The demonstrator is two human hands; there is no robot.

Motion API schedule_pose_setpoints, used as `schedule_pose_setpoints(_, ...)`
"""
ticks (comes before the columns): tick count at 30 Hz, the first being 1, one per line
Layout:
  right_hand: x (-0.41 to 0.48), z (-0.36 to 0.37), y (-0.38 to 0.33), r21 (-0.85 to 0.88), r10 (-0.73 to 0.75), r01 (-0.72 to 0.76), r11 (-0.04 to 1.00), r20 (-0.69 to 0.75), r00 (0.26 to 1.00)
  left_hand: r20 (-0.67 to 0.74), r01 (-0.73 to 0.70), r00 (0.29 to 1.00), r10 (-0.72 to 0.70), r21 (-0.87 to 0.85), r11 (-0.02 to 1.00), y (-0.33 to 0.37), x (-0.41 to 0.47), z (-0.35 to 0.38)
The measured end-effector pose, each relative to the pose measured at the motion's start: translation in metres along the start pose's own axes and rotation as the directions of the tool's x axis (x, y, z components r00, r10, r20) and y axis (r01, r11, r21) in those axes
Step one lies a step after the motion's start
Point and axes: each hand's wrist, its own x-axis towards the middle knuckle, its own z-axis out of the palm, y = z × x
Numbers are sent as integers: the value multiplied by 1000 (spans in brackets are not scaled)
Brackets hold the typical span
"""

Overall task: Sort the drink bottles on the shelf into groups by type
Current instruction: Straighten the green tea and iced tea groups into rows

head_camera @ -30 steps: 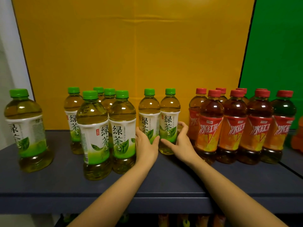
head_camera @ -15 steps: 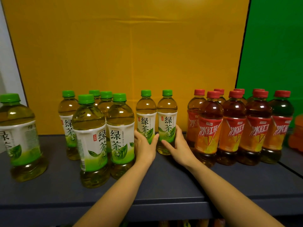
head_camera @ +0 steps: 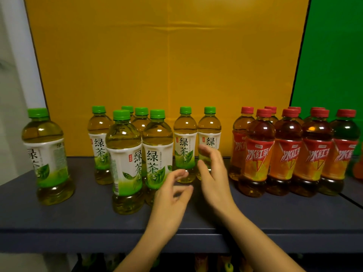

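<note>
Green tea bottle pair (head_camera: 185, 146) stands mid-shelf, just beyond my fingers. My left hand (head_camera: 169, 202) and right hand (head_camera: 214, 183) are both loose and spread, gripping nothing. I'd cup each bottle low on its label and slide it left, upright, to the green-capped cluster (head_camera: 125, 154). They hold pale yellow tea and wear white-green labels. Red-capped iced tea bottles (head_camera: 259, 154) fill the right end of the shelf (head_camera: 78, 218).

Ahead of me stands a yellow board (head_camera: 169, 65), creased once across and once down its middle. A green board (head_camera: 334, 55) adjoins it on my right, a pale wall (head_camera: 11, 95) on my left. Below, dim shapes (head_camera: 202, 262) are too dark to tell.
</note>
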Motion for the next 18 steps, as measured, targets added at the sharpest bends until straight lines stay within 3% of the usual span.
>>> schedule_pose_setpoints(2,-3,13,-13,154,25,-46,987,136,990,-222,-145,958,182,170,975,3,-19,-19)
schedule_pose_setpoints(3,-4,20,-16,199,44,-81,977,186,982,-336,-192,894,295,306,932,3,-22,-32)
schedule_pose_setpoints(5,-8,31,-20,233,70,-128,964,244,967,-450,-164,768,455,549,819,4,-24,-57)
schedule_pose_setpoints(6,-9,37,-22,213,74,-128,969,247,966,-482,-103,748,456,594,798,2,-22,-68)
schedule_pose_setpoints(9,-11,53,-18,29,88,-96,995,197,976,-486,57,819,307,601,798,-3,-14,-89)
schedule_pose_setpoints(12,-11,67,-16,-121,112,-92,988,175,978,-453,79,866,212,543,836,-5,-9,-91)
schedule_pose_setpoints(14,-10,70,-15,-146,124,-99,984,177,976,-455,102,871,185,536,838,-5,-6,-88)
schedule_pose_setpoints(18,-2,53,-10,-81,121,-105,991,236,964,-436,179,885,164,643,745,-3,-1,-81)
